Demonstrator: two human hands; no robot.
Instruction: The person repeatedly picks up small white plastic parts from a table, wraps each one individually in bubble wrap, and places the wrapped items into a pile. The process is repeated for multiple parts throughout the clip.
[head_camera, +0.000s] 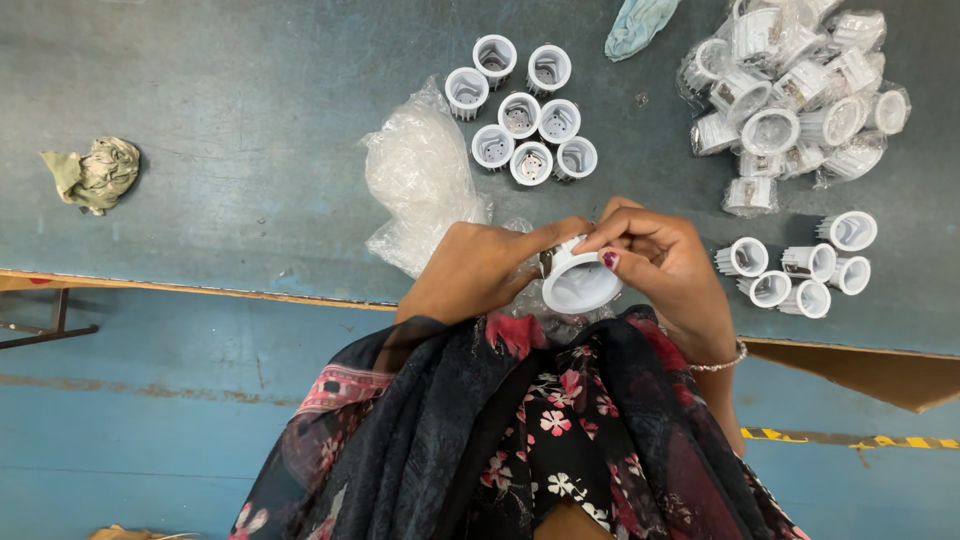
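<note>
Surface: grey-blue worktable (250, 200) above a blue floor.
Hands: left hand (470, 270) and right hand (660, 262) both pinch one white ribbed cup (580, 282) at the table edge.
Done: eight unwrapped cups (520, 110) standing upright; five more (800, 265) at right (on their sides).
Left: wrapped pile (800, 80).
Waste: empty plastic wrappers (420, 175).

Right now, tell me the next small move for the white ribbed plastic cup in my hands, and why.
Probably set the white ribbed plastic cup down with the upright unwrapped cups beyond the crumpled clear wrapping. Both the left hand and right hand grip its rim, it looks bare of wrapping, and the wrapped cups lie apart at the far right.
</note>
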